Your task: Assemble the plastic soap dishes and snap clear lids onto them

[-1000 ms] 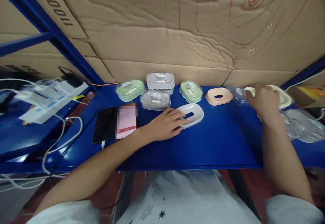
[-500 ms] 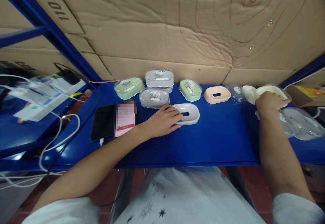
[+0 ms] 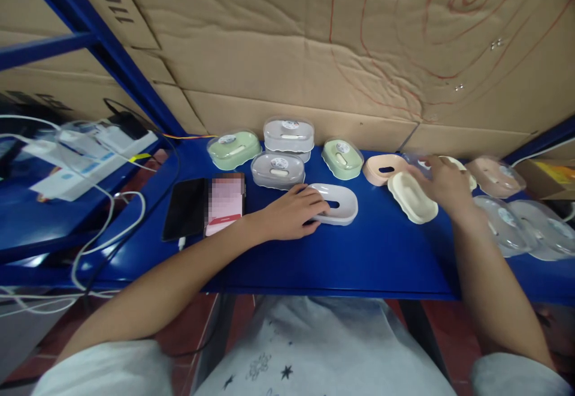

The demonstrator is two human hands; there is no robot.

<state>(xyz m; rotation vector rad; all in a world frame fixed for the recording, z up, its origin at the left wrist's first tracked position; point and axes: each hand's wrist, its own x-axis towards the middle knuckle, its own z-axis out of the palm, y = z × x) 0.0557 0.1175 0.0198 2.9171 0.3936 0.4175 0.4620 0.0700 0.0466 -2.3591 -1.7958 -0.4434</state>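
Containers first: two green soap boxes under clear lids, one at the left (image 3: 233, 149) and one further right (image 3: 342, 158), each with a pale insert showing through. Two grey lidded boxes sit between them, rear one (image 3: 288, 134) and front one (image 3: 277, 169), the same kind of insert visible inside. Peach tray (image 3: 383, 169) is open, slot in its floor, nothing in it. A lidded peach box (image 3: 495, 175) stands at the far right; two clear lids (image 3: 525, 225) lie in front of it, overlapping.

White tray (image 3: 338, 203) — open, slotted, empty — lies just in front of the grey boxes. Left hand (image 3: 294, 211) rests palm down with fingers loosely spread, fingertips on the tray's left rim. Cream tray (image 3: 412, 197) lies tilted just right of the white one and in front of the peach tray. Right hand (image 3: 442, 185) is at its right edge, fingers curled — whether it grips the cream tray or only touches it, cannot tell; the hand is blurred. A clear lid shows behind that hand, too smeared to place.

Surface (image 3: 368, 258) is a blue metal shelf deck. A dark phone (image 3: 185, 208) and a pink card (image 3: 224, 203) lie side by side left of the left hand. White cables (image 3: 103, 228) and a power strip (image 3: 94, 150) sit on the neighbouring deck. Cardboard sheets (image 3: 359, 48) with red pen lines back the shelf; blue rack struts at left.
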